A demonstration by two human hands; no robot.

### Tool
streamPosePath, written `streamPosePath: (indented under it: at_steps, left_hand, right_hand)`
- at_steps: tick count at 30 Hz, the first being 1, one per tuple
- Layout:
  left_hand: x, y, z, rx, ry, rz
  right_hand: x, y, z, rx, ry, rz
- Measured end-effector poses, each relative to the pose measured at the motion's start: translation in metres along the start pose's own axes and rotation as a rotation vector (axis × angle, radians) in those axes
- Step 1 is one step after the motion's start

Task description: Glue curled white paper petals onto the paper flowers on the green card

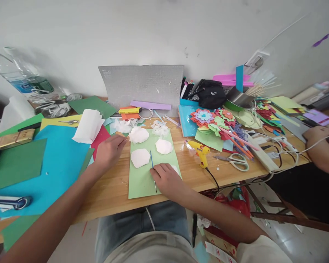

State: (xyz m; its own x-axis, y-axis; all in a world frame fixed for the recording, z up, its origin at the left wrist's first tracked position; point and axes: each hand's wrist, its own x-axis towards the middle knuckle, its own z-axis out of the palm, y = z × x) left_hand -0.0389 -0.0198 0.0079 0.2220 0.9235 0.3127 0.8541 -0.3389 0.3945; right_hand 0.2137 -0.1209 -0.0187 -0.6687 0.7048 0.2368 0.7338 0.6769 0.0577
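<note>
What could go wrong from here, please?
A tug on the cord, which runs to the front edge of the table, might drag the yellow glue gun off. The thin blue stick at the right hand could roll. The crumpled white paper near the left hand looks thin and might tear.

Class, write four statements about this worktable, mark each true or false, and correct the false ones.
1. The scissors lie to the right of the yellow glue gun. True.
2. The right hand is on the yellow glue gun. False: it is over the light green sheet.
3. A grey board stands behind the light green sheet. True.
4. The left hand is beside the scissors. False: it is next to a fluffy white piece.
</note>
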Motion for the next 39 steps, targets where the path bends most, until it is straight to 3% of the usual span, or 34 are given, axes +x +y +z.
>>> streamPosePath:
  at_steps: [4, 7, 13, 20, 25, 33, 39]
  left_hand:
    - [0.005, 0.018, -0.008, 0.062, -0.042, 0.003]
    - [0.019, 0.043, -0.004, 0.052, -0.089, 0.047]
    - [0.07, 0.088, 0.03, 0.152, -0.241, 0.156]
    - [0.099, 0.093, 0.061, 0.303, -0.229, 0.208]
    - [0.1, 0.087, 0.073, 0.253, -0.207, 0.221]
    - [0.1, 0.078, 0.049, -0.069, -0.058, 0.081]
    - [0.107, 0.081, 0.055, -0.059, -0.178, 0.014]
  right_hand:
    - [0.0, 0.0, -0.006, 0.078, 0.028, 0.067]
    - [-0.005, 0.007, -0.014, 0.161, 0.167, 0.137]
    - [-0.032, 0.035, -0.024, 0.326, 0.498, 0.328]
    - [-0.083, 0.057, -0.031, 0.2, 0.813, 0.697]
    - [-0.099, 0.071, -0.017, 0.192, 0.76, 0.902]
    - [-0.095, 0.079, -0.009, 0.118, 0.8, 0.875]
    - [-0.08, 0.081, -0.015, 0.08, 0.8, 0.826]
